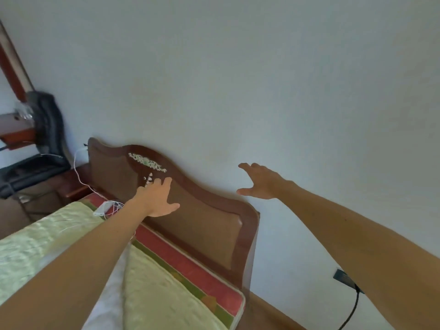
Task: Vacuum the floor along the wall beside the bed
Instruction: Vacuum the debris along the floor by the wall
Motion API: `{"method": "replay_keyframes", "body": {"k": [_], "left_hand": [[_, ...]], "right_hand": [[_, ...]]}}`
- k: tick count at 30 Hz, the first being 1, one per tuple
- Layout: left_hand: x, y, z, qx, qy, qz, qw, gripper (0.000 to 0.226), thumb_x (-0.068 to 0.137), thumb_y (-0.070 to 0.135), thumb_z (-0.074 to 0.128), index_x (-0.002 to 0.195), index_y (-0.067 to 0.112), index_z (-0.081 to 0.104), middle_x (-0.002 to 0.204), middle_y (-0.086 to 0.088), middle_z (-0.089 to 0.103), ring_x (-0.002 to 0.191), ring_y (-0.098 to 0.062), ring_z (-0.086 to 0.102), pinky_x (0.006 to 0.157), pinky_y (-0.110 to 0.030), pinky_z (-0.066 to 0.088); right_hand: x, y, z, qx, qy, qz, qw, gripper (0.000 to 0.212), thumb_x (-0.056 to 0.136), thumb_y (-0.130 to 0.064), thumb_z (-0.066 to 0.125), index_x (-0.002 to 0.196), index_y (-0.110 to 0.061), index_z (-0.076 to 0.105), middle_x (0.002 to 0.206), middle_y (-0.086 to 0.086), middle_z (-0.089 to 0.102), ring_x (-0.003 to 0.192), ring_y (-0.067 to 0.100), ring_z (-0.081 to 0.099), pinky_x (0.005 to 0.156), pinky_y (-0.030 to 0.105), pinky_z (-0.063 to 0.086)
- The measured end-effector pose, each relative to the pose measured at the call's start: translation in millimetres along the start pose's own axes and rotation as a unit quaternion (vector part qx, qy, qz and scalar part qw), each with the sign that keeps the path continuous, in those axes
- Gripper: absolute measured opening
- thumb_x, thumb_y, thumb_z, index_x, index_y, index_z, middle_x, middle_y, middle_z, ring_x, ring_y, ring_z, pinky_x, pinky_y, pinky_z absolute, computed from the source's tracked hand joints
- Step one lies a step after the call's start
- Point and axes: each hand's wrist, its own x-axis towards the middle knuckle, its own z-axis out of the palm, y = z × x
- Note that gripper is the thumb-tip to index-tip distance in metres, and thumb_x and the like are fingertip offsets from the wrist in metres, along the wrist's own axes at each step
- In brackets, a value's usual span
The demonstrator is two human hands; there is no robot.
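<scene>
Both my arms stretch forward over the bed (pixel 166 291). My left hand (pixel 157 198) is open with fingers spread in front of the brown wooden headboard (pixel 209 225); whether it touches the wood I cannot tell. My right hand (pixel 259 182) is open too, fingers spread, held in front of the pale wall (pixel 238 79) just right of the headboard's top. Neither hand holds anything. No vacuum cleaner is in view. A strip of wooden floor (pixel 269 313) shows between the bed's corner and the wall at the bottom.
A black plug sits in a wall socket (pixel 342 278) low on the right, its black cable (pixel 352 310) hanging down. A white charger cable (pixel 81 177) trails onto the bed. A bedside table (pixel 76 184) and a dark bag (pixel 47 129) stand at the left.
</scene>
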Motion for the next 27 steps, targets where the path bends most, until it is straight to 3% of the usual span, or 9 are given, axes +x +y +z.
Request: {"method": "replay_keyframes", "body": {"k": [7, 14, 21, 27], "left_hand": [[-53, -92, -13, 0.025, 0.03, -0.114, 0.993, 0.086, 0.089, 0.061, 0.057, 0.151, 0.015, 0.021, 0.142, -0.014, 0.046, 0.128, -0.034, 0.051, 0.103, -0.05, 0.044], [-112, -140, -14, 0.026, 0.022, -0.239, 0.97, 0.079, 0.089, 0.058, 0.059, 0.148, 0.016, 0.027, 0.139, -0.011, 0.049, 0.124, -0.031, 0.053, 0.104, -0.05, 0.044], [-207, -167, -5, 0.04, 0.003, -0.371, 0.928, 0.085, 0.091, 0.057, 0.057, 0.154, 0.016, 0.017, 0.147, -0.013, 0.042, 0.134, -0.033, 0.045, 0.111, -0.051, 0.037], [-340, -184, -11, 0.073, -0.024, -0.501, 0.862, 0.086, 0.091, 0.057, 0.057, 0.154, 0.014, 0.017, 0.146, -0.014, 0.043, 0.132, -0.033, 0.047, 0.11, -0.052, 0.038]], "right_hand": [[72, -90, 5, 0.013, -0.011, -0.137, 0.99, 0.085, 0.087, -0.058, 0.061, 0.154, -0.03, 0.017, 0.14, 0.006, 0.043, 0.127, 0.028, 0.046, 0.1, 0.044, 0.043], [116, -171, 16, -0.004, -0.033, -0.294, 0.955, 0.088, 0.087, -0.058, 0.063, 0.154, -0.024, 0.017, 0.137, 0.009, 0.046, 0.126, 0.03, 0.049, 0.101, 0.046, 0.044], [114, -285, 37, -0.026, -0.03, -0.472, 0.881, 0.086, 0.086, -0.06, 0.062, 0.152, -0.027, 0.019, 0.127, 0.005, 0.048, 0.119, 0.027, 0.05, 0.089, 0.042, 0.047], [70, -391, 60, 0.007, -0.038, -0.57, 0.82, 0.087, 0.086, -0.06, 0.062, 0.153, -0.026, 0.018, 0.132, 0.007, 0.047, 0.121, 0.027, 0.049, 0.084, 0.036, 0.043]]}}
